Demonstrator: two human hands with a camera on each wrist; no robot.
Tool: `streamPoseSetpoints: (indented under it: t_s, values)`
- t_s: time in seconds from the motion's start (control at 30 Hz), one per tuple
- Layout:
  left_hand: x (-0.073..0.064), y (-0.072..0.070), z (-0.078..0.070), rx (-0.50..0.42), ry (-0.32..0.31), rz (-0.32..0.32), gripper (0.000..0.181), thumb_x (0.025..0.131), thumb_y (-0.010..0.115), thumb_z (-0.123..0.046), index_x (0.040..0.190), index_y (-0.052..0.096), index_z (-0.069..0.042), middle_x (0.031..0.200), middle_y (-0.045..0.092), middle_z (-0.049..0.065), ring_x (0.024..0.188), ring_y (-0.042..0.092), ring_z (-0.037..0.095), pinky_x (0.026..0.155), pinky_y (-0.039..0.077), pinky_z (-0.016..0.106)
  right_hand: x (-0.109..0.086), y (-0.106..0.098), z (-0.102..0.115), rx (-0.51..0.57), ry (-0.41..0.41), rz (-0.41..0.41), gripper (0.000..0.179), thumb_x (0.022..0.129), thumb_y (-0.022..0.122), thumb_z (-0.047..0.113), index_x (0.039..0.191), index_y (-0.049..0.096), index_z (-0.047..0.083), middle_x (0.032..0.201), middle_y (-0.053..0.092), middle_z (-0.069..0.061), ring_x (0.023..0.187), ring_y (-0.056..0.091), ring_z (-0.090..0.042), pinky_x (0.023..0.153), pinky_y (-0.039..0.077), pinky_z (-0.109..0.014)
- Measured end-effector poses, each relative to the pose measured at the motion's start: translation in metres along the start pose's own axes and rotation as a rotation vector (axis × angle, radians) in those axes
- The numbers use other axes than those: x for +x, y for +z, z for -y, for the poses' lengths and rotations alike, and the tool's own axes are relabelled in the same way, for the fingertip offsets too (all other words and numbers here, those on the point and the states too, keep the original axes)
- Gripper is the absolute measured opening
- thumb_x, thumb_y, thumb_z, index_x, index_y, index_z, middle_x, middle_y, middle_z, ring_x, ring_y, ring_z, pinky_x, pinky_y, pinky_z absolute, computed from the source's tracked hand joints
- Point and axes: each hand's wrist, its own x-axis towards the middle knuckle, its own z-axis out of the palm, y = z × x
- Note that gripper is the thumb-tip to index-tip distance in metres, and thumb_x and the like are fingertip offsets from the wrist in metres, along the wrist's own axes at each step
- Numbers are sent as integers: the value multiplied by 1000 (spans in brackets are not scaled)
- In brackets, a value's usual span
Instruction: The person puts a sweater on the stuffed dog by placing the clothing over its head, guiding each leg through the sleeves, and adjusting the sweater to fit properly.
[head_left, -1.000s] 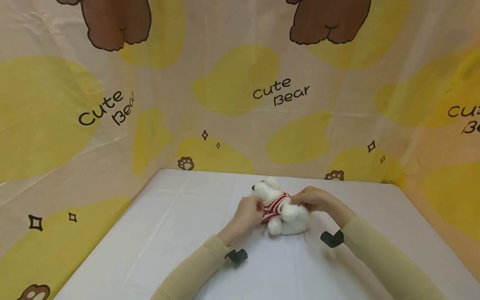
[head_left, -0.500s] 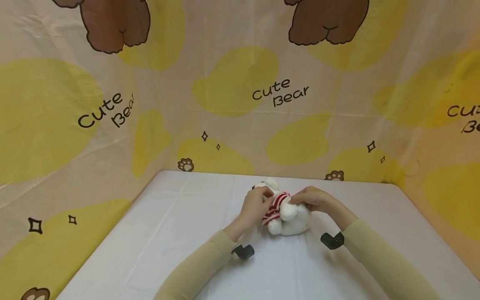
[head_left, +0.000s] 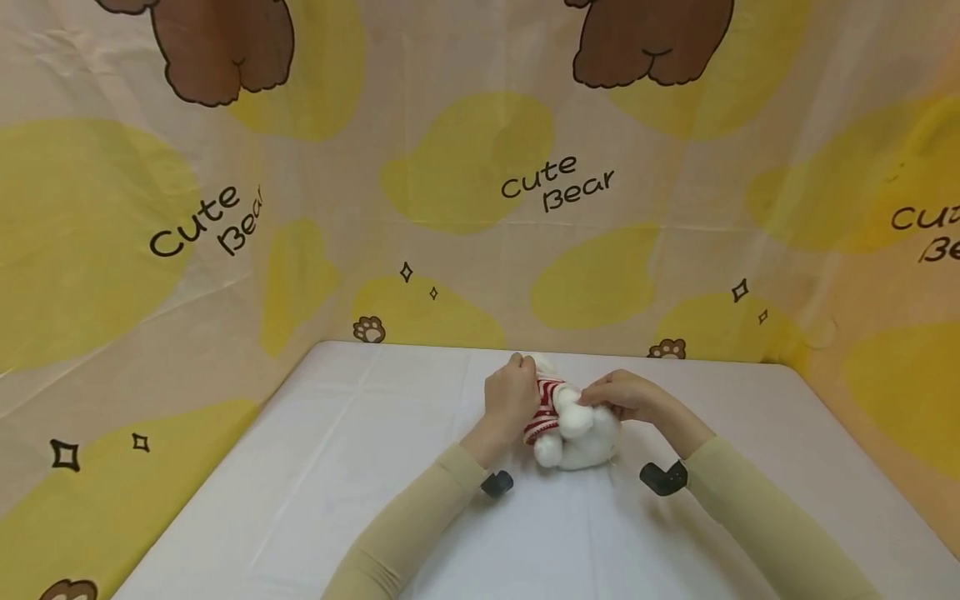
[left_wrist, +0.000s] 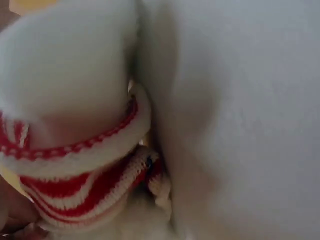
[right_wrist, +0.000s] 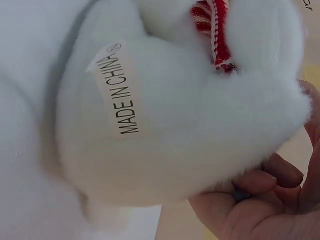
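Your head camera looks forward and down, far enough back to take in the table [head_left: 360, 483], the backdrop [head_left: 465, 167], your left hand [head_left: 510, 400] and your right hand [head_left: 628, 395]. Your left wrist camera sits very near the toy [head_left: 591, 446], with the table filling its right side. Your right wrist camera faces the toy's label [right_wrist: 119, 95] from close by, its picture turned sideways, table at left. All three views share the toy and its striped shirt [head_left: 549, 398]; the head and right wrist views share your right hand.
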Motion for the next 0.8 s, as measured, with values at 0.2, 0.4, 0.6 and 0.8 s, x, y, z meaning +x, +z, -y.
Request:
streamPoseSetpoints:
  t_s: [0.2,0.4,0.6,0.8]
  values:
    - [-4,-8,2,-202,-77,124,17,83,71,-24,79,57,-13,70,54,-1,55,50,11,45,37,23,1,-1,-1,33,9,8,17,84,64,18,91,67,2,65,50,6,61,44,-7,56,40,-19]
    - [-9,-12,8,-289,-136,220,21,86,68,-28,75,55,-14,66,54,-2,55,48,10,46,35,22,2,-2,-2,25,17,32,15,84,65,20,85,66,6,68,50,4,61,42,-8,56,38,-20]
    - [-20,-18,26,-500,-302,461,34,89,62,-40,67,64,-14,57,57,-6,53,49,9,47,38,23,-1,-4,-2,-32,5,24,19,85,67,27,87,68,8,65,46,6,57,36,-8,52,31,-19]
    - [-33,-10,37,-803,-431,773,39,92,59,-34,72,70,-3,60,68,9,51,65,18,48,51,29,-4,-1,9,-146,-65,-173,47,86,66,41,113,63,3,87,64,-5,73,53,-14,64,44,-24]
